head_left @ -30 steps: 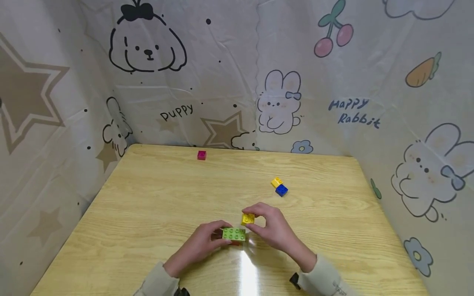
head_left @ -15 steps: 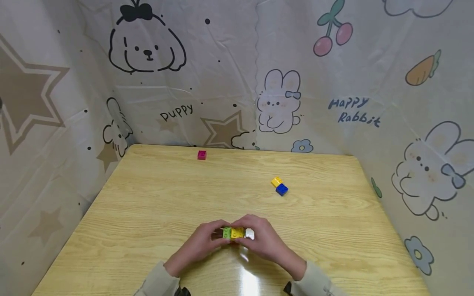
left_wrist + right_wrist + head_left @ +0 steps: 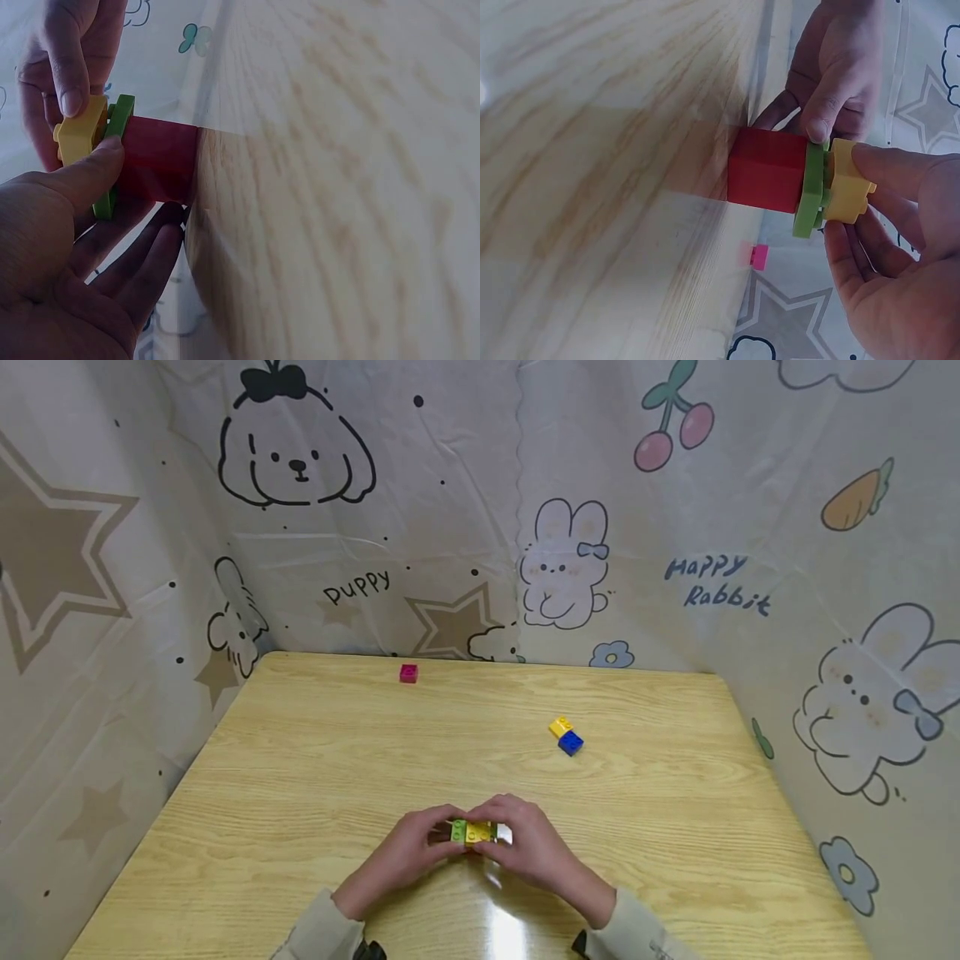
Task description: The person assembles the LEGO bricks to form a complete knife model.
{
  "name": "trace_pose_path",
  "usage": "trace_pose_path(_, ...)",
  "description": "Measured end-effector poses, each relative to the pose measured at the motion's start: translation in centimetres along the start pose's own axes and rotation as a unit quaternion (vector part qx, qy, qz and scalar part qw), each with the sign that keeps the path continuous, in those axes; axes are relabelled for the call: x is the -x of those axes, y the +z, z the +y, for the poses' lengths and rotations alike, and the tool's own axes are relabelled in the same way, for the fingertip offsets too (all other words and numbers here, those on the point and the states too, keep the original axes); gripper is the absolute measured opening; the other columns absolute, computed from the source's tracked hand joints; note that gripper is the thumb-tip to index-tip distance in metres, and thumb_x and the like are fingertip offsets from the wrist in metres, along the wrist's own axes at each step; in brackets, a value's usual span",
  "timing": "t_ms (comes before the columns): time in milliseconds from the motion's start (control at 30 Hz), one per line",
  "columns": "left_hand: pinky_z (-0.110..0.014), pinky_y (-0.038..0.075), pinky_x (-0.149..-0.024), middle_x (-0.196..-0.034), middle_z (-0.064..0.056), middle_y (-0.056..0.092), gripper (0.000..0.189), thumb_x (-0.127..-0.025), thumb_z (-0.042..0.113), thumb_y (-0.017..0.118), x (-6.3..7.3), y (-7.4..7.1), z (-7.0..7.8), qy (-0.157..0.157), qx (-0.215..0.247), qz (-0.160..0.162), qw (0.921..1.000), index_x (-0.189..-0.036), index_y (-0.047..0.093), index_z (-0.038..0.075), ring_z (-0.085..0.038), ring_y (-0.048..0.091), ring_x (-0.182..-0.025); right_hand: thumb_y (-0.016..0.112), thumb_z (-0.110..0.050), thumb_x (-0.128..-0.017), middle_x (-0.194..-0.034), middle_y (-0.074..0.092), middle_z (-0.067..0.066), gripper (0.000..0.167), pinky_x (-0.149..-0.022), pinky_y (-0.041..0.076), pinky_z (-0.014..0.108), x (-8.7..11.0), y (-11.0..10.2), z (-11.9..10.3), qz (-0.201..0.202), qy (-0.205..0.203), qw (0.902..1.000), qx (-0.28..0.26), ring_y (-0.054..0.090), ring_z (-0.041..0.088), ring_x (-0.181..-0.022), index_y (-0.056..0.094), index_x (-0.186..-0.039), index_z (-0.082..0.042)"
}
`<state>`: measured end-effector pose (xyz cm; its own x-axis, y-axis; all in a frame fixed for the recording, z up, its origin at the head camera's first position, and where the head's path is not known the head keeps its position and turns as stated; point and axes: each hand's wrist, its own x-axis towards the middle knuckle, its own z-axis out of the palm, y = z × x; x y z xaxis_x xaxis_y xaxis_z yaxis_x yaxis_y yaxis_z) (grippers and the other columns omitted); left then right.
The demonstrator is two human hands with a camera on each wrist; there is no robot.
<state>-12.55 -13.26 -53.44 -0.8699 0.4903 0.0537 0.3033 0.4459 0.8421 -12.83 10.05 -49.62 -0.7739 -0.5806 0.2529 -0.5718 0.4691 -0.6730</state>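
A stack of toy building bricks stands on the table in front of me: a red block [image 3: 769, 171] at the bottom and a thin green plate [image 3: 808, 196] over it. My left hand [image 3: 412, 852] grips the stack from the left, its thumb at the green plate's edge. My right hand [image 3: 532, 842] pinches a yellow brick [image 3: 844, 187] between thumb and fingers, right over the green plate's studs. In the right wrist view some green studs show in the narrow gap under the yellow brick. Green studs [image 3: 457, 832] stay uncovered on the left in the head view.
On the wooden table [image 3: 322, 760], a second yellow brick [image 3: 560, 727] and a blue brick [image 3: 571, 743] lie together, right of centre. A magenta brick [image 3: 408, 673] lies near the back edge. Printed curtains [image 3: 450, 460] surround the table's back and sides.
My right hand has moved left and down, bringing the yellow brick from beside the stack onto the green plate. Recently it shifted slightly left. My left hand has kept its grip.
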Motion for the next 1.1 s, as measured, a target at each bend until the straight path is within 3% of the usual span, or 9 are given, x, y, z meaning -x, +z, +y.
trace_pose_path(400,-0.027,0.060,-0.092,-0.120,-0.003,0.074,0.029,-0.098,0.029,0.072,0.04,-0.03,0.23,-0.002,0.000,0.002,1.0000,-0.125,0.069,0.020,-0.019,0.074,-0.105,0.085,-0.016,-0.086,-0.115,0.076,-0.002,0.034,-0.096,0.059,0.036,0.02,-0.35,0.28,-0.004,0.018,0.9998,-0.002,0.070,0.015,-0.107,0.077,-0.120,-0.014)
trace_pose_path(733,-0.027,0.061,-0.092,-0.121,-0.004,0.075,0.030,-0.098,0.027,0.073,0.11,0.00,0.02,0.007,0.006,0.004,0.9999,-0.127,0.069,0.018,-0.017,0.074,-0.104,0.085,-0.017,-0.086,-0.114,0.077,-0.004,0.036,-0.093,0.060,0.032,-0.18,0.08,0.74,0.006,0.009,0.9999,-0.007,0.071,0.013,-0.104,0.077,-0.121,-0.017)
trace_pose_path(1100,-0.025,0.060,-0.094,-0.124,-0.002,0.074,0.034,-0.098,0.026,0.073,0.04,0.02,0.10,-0.008,0.004,-0.004,0.9999,-0.130,0.068,0.018,-0.015,0.073,-0.107,0.084,-0.018,-0.088,-0.113,0.076,-0.004,0.036,-0.090,0.059,0.031,-0.43,0.22,0.72,-0.006,0.017,0.9998,0.006,0.070,0.012,-0.104,0.076,-0.124,-0.017)
